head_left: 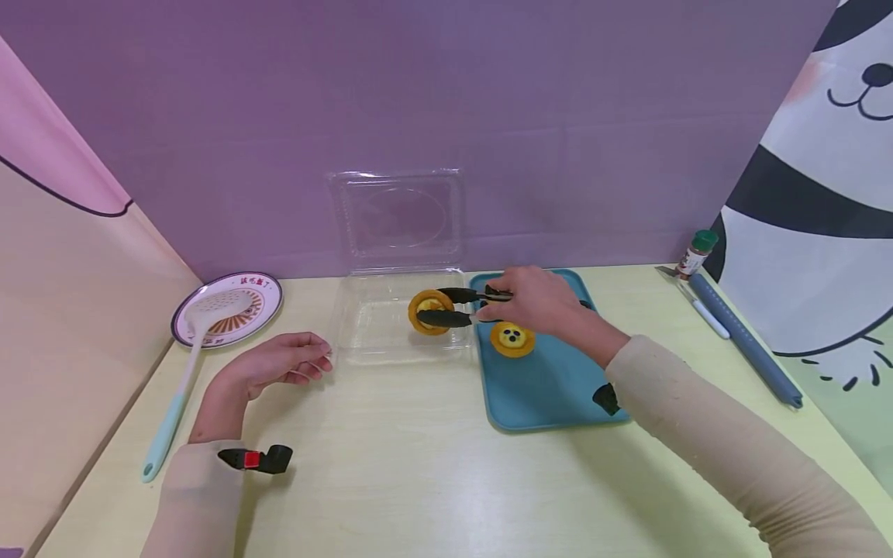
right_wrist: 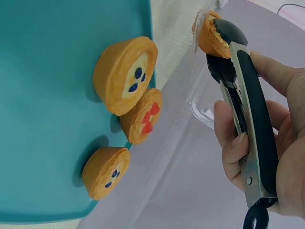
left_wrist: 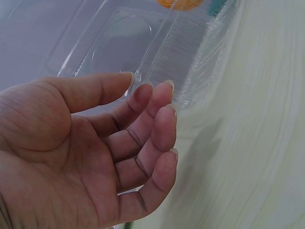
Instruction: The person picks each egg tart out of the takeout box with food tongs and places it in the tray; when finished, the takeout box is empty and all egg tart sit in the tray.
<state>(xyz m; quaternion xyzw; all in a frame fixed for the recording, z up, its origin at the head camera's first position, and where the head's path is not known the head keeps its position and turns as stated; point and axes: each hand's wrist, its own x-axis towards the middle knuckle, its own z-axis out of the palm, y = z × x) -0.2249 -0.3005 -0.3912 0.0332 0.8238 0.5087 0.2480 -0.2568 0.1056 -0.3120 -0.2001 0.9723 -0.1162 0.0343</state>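
Note:
My right hand (head_left: 533, 298) grips a pair of black-tipped metal tongs (right_wrist: 255, 114). Between the tong heads is an egg tart (head_left: 427, 312), at the right side of a lidded clear plastic box (head_left: 370, 341); whether it touches the bottom cannot be told. Beside the box's front left edge is my left hand (left_wrist: 90, 152), palm inward and fingers loosely bent, thumb and index tips close to the rim; contact is unclear. Below my right hand lies a blue tray (head_left: 530, 399). It carries blueberry-topped tarts (right_wrist: 126, 76) and a red-topped tart (right_wrist: 143, 117), partly hidden in the head view.
A white skimmer (head_left: 212, 310) with a pale blue handle leans on a patterned plate (head_left: 261, 310) at the left. At the right lie a green-capped jar (head_left: 698, 252), a knife (head_left: 705, 310) and a long blue-grey rolled or boxed item (head_left: 746, 341). The box lid (head_left: 401, 221) stands upright.

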